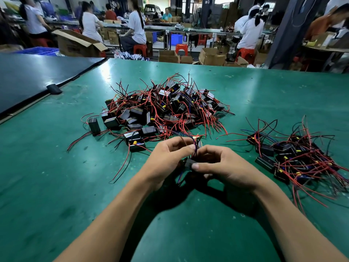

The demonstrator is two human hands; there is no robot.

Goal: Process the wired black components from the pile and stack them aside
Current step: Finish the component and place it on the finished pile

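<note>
Table (47, 186), central pile (166, 108), right stack (298, 159)

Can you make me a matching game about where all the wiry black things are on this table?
Things:
1. big pile
2. smaller heap
3. single component
4. dark board

Places:
a. held between the left hand and right hand
b. far left edge of the green table
c. middle of the table
d. right side of the table

Pairs: 1-c, 2-d, 3-a, 4-b
</note>
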